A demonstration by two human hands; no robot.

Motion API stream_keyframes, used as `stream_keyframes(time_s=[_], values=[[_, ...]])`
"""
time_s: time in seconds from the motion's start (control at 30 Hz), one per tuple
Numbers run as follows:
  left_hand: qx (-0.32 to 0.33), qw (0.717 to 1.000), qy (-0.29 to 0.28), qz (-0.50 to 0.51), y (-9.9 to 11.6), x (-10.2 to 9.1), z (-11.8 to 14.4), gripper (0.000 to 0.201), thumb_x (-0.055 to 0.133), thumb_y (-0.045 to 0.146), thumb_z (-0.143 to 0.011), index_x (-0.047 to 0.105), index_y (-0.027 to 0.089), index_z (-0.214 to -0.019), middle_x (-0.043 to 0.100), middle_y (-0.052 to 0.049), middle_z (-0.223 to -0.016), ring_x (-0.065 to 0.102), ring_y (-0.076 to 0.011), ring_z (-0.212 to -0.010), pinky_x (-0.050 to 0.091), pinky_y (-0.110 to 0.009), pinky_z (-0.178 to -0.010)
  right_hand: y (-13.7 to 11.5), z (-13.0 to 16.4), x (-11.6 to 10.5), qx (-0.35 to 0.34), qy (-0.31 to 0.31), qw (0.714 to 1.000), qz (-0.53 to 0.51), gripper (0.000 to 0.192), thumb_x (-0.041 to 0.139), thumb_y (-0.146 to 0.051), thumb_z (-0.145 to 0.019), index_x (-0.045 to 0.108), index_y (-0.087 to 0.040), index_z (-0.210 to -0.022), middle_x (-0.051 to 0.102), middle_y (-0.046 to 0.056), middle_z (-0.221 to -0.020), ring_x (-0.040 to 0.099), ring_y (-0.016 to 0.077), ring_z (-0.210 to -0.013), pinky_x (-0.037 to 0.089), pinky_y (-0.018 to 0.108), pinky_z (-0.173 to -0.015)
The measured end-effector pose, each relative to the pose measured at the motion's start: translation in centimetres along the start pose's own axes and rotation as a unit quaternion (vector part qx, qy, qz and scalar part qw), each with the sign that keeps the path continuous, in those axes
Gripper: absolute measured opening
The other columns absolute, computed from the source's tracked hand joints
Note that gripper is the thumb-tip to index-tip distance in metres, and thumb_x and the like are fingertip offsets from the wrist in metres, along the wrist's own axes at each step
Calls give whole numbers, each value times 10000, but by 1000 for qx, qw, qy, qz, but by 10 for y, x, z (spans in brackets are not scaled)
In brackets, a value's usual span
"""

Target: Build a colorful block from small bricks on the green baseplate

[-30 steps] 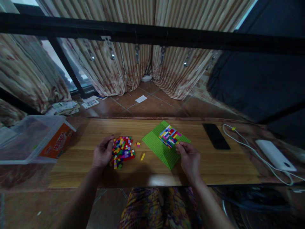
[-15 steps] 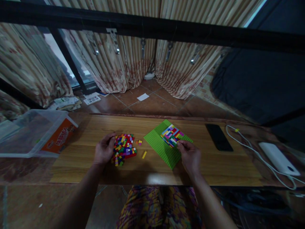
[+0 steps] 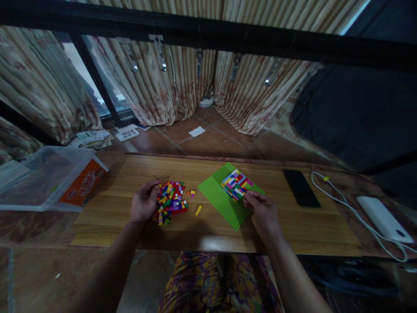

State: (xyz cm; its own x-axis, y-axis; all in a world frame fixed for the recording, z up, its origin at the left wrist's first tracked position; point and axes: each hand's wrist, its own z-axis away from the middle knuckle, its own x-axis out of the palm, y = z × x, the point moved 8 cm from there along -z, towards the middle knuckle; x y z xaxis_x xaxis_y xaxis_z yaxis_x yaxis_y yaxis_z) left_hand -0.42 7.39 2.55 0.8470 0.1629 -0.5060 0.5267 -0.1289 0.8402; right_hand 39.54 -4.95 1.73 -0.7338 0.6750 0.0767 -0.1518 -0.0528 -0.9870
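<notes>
On the wooden board, my left hand (image 3: 144, 203) rests cupped against the left side of a pile of small toy building bricks (image 3: 170, 200), thumb and fingers apart. A flat, multicoloured block of joined bricks (image 3: 235, 184) sits on the green baseplate (image 3: 216, 195), towards its far right side. My right hand (image 3: 263, 211) is at the near right corner of that block, its thumb and fingertips pinched together. Whatever the pinch holds is too small to make out. Between pile and baseplate lie a yellow brick (image 3: 198, 210) and a few small orange, pink and yellow bricks (image 3: 191, 193).
A clear plastic box (image 3: 65, 158) with an orange label stands at the left. To the right lie a black phone (image 3: 301, 188), a white power bank (image 3: 384, 218) and a white cable (image 3: 350, 211). A dark horizontal bar (image 3: 208, 32) crosses beyond the board.
The whole view has shifted slightly. My right hand has drawn a little to the right from the block's corner; my left hand stays beside the pile.
</notes>
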Motion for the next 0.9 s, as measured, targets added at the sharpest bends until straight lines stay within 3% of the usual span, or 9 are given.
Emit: stream_keyframes(time_s=[0.47,0.9], values=[[8,1000,-5,5,0,1,-1,344,511,393,-826,681,163,-1016,721,-85,-1073,656,-235,-1030,506,-351,-970,8,-7,3,59,21,998,-20,333,881,-325,-438,684,-171,-658,660,-25,-593,572,95,-478,490,219,-467],[-5,1000,-6,2,-1,2,-1,359,503,397,-819,683,155,-1014,720,-88,-1072,650,-234,-1038,495,-359,-980,11,-4,3,80,5,997,12,408,873,-424,-447,653,-153,-658,627,-7,-569,556,107,-483,475,230,-464]])
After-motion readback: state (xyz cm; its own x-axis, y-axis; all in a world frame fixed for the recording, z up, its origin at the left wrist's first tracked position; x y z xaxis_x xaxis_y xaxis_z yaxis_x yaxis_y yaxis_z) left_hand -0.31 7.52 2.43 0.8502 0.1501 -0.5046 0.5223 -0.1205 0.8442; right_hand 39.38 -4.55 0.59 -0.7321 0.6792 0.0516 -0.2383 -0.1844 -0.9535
